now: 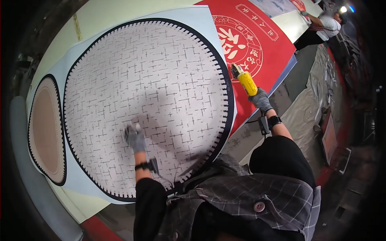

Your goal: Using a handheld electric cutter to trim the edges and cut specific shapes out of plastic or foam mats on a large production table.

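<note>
My left hand (135,137), in a grey glove, is over the lower middle of a large round mat (173,76). Its fingers are curled, and a small pale spot shows at the fingertips; what it is I cannot make out. The mat is pale with dark crosshatch dashes and a black toothed border. Wrapped in another grey glove, my right hand (261,100) grips a yellow handheld power tool (247,83) by its rear end. The tool's dark metal head points up and left, over a red printed sheet (277,52) beside the mat's right edge.
A smaller oval brown mat (47,130) with a black toothed border lies at the left. Pale blue sheeting (76,176) shows around both mats. At the far upper right a person (327,26) leans toward the table. Crumpled grey sheeting (319,84) lies at the right.
</note>
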Available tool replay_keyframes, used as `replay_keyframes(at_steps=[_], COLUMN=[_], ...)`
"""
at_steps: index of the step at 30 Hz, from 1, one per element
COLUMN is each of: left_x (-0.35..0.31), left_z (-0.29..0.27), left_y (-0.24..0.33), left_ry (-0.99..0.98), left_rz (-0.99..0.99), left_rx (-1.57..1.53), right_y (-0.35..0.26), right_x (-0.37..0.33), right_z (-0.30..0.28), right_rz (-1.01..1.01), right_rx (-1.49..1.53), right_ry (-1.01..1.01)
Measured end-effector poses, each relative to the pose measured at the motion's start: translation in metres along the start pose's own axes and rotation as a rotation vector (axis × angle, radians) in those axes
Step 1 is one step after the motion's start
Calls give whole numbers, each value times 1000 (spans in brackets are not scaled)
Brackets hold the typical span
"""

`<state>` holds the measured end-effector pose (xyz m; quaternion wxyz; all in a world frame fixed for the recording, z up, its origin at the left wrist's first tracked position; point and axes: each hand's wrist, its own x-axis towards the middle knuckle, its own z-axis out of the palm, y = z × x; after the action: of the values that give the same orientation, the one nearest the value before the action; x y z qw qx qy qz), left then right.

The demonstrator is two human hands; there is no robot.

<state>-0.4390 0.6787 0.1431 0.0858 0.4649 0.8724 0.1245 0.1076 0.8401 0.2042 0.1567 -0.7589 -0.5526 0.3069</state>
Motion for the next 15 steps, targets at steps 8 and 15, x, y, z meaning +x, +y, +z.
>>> replay_keyframes(at_steps=[8, 15], left_x=[107, 101], left_z=[61, 79], left_y=[90, 90], left_ry=[-129, 68], left_rz=[-343, -227], left_rx=[128, 274], right_y=[-11, -32], right_x=[65, 114], right_z=[27, 36], right_rz=[-62, -149], right_rx=[-5, 289], right_ry=[-158, -187])
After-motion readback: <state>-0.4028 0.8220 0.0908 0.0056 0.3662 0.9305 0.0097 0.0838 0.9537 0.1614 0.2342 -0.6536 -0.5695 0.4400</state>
